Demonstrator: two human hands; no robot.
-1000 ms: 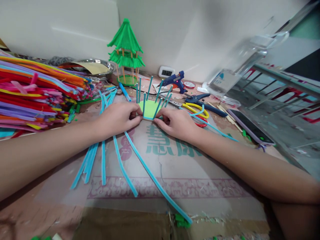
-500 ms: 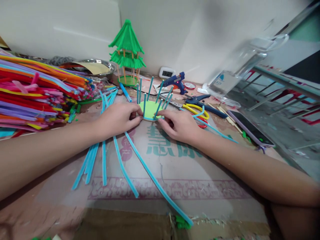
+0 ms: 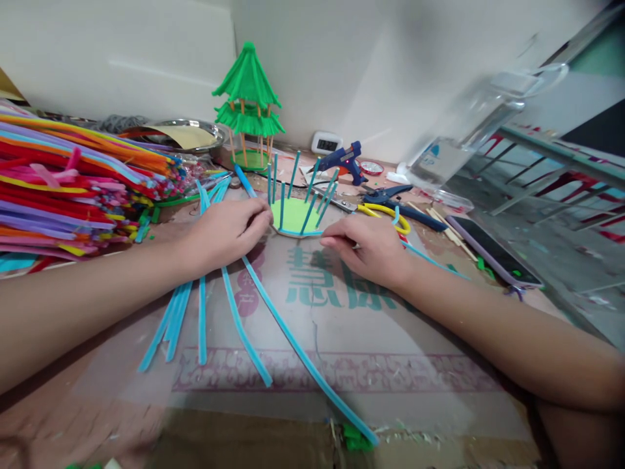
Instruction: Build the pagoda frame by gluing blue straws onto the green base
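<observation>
A light green disc point(image 3: 293, 215) lies on the cardboard mat point(image 3: 390, 365), with several blue pipe cleaner posts point(image 3: 293, 174) standing up around its rim. My left hand point(image 3: 227, 234) grips the disc's left edge with thumb and fingertips. My right hand point(image 3: 368, 247) sits just right of the disc with its fingers curled together. It pinches a blue pipe cleaner point(image 3: 434, 262) that runs along the disc's front edge and trails out to the right from under the hand.
Loose blue pipe cleaners point(image 3: 244, 326) fan out near me. A pile of coloured pipe cleaners point(image 3: 73, 182) fills the left. Behind stand a green pagoda model point(image 3: 249, 98), metal bowl point(image 3: 195, 130), glue gun point(image 3: 344, 159) and scissors point(image 3: 385, 213). A phone point(image 3: 493, 251) lies right.
My right hand has drawn back from the disc's front edge toward the right. My left hand stays on the disc's left side. The camera view has dropped slightly.
</observation>
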